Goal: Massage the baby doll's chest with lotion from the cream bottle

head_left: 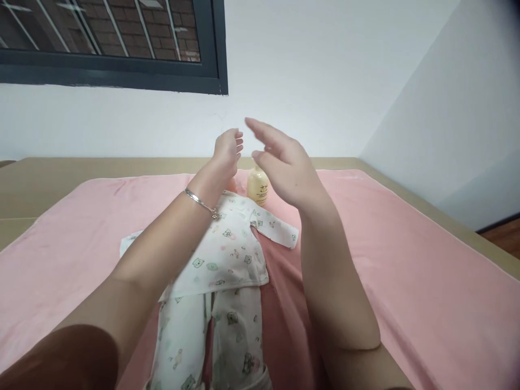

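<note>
My left hand (228,151) is raised above the bed's far side, fingers loosely bent and slightly apart, with nothing visible in it. A silver bracelet (201,203) circles that wrist. Facing it, my right hand (286,165) is open in the air, fingers stretched and thumb apart. Between and behind the hands stands a pale yellow bottle (257,187), its top partly hidden. Below lies a white long-sleeved baby top (227,249) with small animal prints, above matching trousers (238,319). My left forearm covers part of both. Something orange-pink (231,185) peeks out by the collar.
A pink blanket (390,244) covers most of the tan surface (49,179) and has folds right of the clothes. A white wall (309,70) rises behind, with a dark-framed window (122,70) at upper left. Another wall (463,124) slants along the right.
</note>
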`<state>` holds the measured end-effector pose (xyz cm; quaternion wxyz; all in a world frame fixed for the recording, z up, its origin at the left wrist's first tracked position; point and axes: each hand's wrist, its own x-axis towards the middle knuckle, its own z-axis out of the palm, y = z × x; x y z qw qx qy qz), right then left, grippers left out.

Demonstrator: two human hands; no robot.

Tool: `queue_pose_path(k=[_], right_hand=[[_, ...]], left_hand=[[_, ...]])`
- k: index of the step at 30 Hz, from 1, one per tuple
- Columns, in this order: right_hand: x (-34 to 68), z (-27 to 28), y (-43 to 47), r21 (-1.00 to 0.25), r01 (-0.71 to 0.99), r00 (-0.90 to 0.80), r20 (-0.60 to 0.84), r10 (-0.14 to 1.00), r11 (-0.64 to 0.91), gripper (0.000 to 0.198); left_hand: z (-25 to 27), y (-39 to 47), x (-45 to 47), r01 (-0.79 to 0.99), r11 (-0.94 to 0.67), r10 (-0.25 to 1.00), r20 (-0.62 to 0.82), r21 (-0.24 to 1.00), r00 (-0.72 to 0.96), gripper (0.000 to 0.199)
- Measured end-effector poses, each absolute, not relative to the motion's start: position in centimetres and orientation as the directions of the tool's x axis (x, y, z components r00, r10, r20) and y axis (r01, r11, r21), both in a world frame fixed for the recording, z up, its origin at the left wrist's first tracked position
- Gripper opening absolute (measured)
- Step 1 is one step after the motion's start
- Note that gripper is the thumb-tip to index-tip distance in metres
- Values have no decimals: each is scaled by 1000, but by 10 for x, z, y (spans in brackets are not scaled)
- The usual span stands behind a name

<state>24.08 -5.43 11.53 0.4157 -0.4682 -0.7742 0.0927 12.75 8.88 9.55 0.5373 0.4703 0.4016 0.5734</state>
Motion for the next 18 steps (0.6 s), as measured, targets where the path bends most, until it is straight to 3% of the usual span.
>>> queue_pose_path(k=[3,6,11,14,18], right_hand=[[247,89,-12,-567,738,-12,530,848,366,67],[248,60,21,-569,776,2,436,900,274,69],[238,41,28,-450,872,-42,319,947,191,78],[231,40,23,-339,928,-26,348,937,152,83],[226,37,22,-222,952,-104,409,907,209,79]], left_hand=[[93,86,129,-377,106,991,-65,920,120,47],[92,74,133,-487,274,954,-169,829,249,58],[95,62,138,-561,296,951,-187,773,244,61],[97,57,135,-602,314,946,-194,734,258,61],[97,48,128,-628,326,943,-196,707,270,60]])
